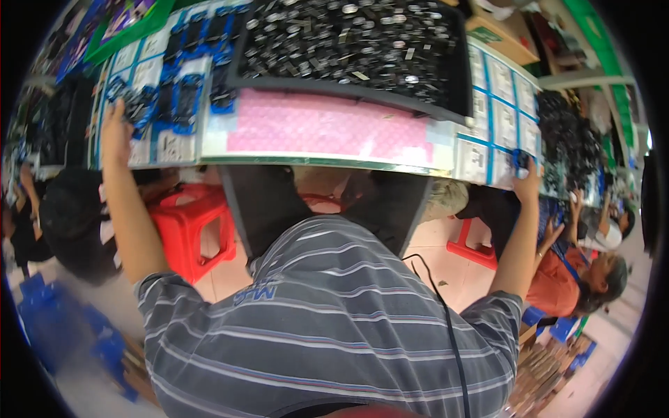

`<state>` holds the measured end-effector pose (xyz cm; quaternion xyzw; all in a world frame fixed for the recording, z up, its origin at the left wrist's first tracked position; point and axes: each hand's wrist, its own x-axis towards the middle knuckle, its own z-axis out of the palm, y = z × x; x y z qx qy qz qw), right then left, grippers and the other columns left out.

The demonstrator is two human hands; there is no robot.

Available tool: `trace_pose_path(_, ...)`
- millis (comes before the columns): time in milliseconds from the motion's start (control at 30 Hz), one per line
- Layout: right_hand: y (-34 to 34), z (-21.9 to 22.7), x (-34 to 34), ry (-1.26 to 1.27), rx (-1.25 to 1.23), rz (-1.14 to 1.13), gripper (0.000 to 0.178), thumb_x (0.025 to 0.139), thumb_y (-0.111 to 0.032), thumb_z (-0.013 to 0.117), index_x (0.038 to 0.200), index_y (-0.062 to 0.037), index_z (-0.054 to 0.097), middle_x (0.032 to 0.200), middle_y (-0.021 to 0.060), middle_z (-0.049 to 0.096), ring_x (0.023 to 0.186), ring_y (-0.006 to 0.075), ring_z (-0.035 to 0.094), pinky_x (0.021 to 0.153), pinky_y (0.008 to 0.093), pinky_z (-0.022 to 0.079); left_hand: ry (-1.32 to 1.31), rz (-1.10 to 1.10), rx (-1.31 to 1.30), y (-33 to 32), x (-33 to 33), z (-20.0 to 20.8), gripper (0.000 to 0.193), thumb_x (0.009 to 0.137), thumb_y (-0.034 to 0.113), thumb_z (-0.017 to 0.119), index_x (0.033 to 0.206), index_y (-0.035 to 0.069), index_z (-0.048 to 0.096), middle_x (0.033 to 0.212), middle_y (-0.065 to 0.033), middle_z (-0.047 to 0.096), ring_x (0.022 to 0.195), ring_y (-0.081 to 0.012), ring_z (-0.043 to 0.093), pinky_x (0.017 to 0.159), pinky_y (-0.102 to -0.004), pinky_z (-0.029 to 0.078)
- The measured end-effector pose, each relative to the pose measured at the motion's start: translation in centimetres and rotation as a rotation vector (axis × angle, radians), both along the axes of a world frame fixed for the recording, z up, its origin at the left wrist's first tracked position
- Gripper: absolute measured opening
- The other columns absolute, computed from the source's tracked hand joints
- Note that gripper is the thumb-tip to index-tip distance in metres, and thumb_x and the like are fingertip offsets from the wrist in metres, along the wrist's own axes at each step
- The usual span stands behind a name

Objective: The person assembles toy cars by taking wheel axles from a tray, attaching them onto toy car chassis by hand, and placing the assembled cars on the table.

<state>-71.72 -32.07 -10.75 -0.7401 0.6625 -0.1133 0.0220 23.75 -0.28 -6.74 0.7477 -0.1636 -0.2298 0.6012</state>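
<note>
The left hand is placed at the left edge of the table, its fingers set against a blue-and-black piece; whether it is grasped or only touched cannot be told. By the near right corner, a dark blue piece is met by the fingertips of the right hand; its grip cannot be told either. Both arms are spread wide, apparently because the blue-lined white grids are laid toward opposite ends. The black tray is set centrally, presumably so its small parts can be reached from either side, behind a pink sheet along the near edge.
</note>
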Motion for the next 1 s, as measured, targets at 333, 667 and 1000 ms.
trace_pose_path(333,2.2,1.3,3.9,0.078,0.027,-0.298,0.061,0.075,-0.018,0.074,0.129,0.0022,0.055,0.122,0.0287,0.063,0.116,0.0417,0.06,0.096,0.045,0.049,-0.244,-0.015,0.452,-10.6,15.3,-2.9,0.058,0.088,0.046,0.072,0.127,0.005,0.062,0.092,-0.0025,0.063,0.062,-0.0132,0.047,0.052,-0.0299,0.034)
trace_pose_path(667,5.4,2.3,6.0,-0.021,-0.051,-0.371,0.055,0.07,-0.031,0.083,0.113,0.0006,0.067,0.122,0.0288,0.06,0.102,0.0421,0.065,0.088,0.0447,0.053,0.043,-0.2,0.258,-15.1,17.2,-7.1,0.044,0.098,0.042,0.059,0.123,0.006,0.068,0.117,-0.0118,0.07,0.104,-0.0271,0.066,0.087,-0.0404,0.052)
trace_pose_path(1000,14.0,8.3,22.2,-0.879,0.014,-0.154,0.046,0.073,-0.022,0.087,0.107,0.0018,0.065,0.074,0.0053,0.064,0.065,0.0107,0.059,0.058,0.0276,0.047,-0.354,-0.466,-0.335,-9.3,-20.5,-0.9,0.021,0.098,0.02,0.062,0.106,0.001,0.068,0.104,-0.0079,0.069,0.089,-0.0162,0.064,0.085,-0.0284,0.05)
